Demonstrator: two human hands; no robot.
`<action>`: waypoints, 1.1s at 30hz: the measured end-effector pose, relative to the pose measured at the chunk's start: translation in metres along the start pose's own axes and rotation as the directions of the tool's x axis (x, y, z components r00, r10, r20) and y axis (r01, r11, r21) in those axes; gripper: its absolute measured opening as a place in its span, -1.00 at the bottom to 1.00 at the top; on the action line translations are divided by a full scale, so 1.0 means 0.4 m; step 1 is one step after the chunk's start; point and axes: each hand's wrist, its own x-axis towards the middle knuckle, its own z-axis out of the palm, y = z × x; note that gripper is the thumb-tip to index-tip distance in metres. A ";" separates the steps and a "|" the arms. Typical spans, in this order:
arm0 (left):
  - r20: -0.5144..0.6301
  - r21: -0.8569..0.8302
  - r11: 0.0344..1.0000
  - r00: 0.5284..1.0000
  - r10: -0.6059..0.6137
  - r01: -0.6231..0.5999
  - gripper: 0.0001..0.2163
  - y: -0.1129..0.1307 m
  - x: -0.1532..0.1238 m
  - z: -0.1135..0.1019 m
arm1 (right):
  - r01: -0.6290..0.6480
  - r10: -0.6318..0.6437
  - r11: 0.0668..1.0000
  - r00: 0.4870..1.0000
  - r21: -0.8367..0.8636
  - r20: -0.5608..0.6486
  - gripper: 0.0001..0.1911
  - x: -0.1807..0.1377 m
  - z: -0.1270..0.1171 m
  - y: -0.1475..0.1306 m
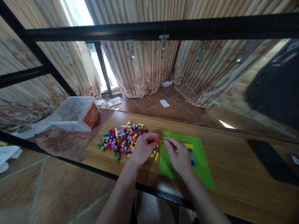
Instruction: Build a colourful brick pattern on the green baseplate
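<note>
- Left hand (144, 147) pinching a red brick (157, 141), just left of the green plate (203, 172)
- Right hand (179, 155) over the plate, fingertips narrow, can't tell if anything's in them
- Brick pile (122, 137) sprawling at left

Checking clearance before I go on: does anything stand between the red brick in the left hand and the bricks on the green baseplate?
Yes, the right hand: it is over the green baseplate, between the red brick and the baseplate bricks, partly hiding them.

Pleated curtains (149, 68), black bar (144, 31), tiled floor (21, 189)
</note>
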 end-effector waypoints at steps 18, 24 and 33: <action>0.148 0.394 0.823 0.912 0.384 -0.410 -0.59 -0.013 -0.020 0.192 | -0.254 0.271 0.947 0.961 0.197 -0.062 -0.64 0.012 -0.261 0.101; 0.125 0.628 0.709 0.941 0.315 -0.321 -0.72 -0.038 -0.012 0.215 | -0.172 0.169 0.984 0.984 -0.049 -0.060 -0.75 0.010 -0.300 0.134; 0.172 0.694 0.656 0.953 0.251 -0.298 -0.74 -0.040 -0.014 0.235 | -0.063 0.070 0.976 0.997 -0.209 0.026 -0.82 0.017 -0.271 0.136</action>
